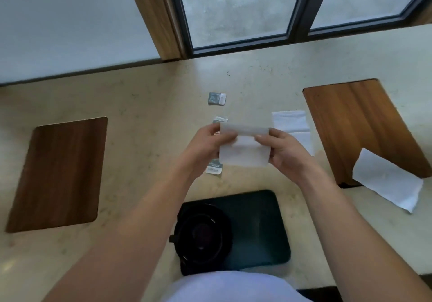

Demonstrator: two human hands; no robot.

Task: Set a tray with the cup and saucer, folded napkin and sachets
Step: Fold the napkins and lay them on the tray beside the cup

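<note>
Both hands hold a white napkin (244, 152) above the counter, its top part bent over in a fold. My left hand (208, 147) pinches its left edge and my right hand (285, 152) pinches its right edge. Near my body lies a dark tray (264, 231), and a black cup (203, 234) stands on a black saucer (224, 220) on the tray's left half. Grey-and-white sachets lie on the counter: one far (217, 98), one (219, 119) just behind the napkin, one (214, 167) just below it.
A beige counter (140, 96) runs along a window. Wooden trays lie at left (60, 173) and right (360, 126). Another white napkin (292, 124) lies behind my right hand, and one (388, 182) hangs off the right wooden tray's near corner.
</note>
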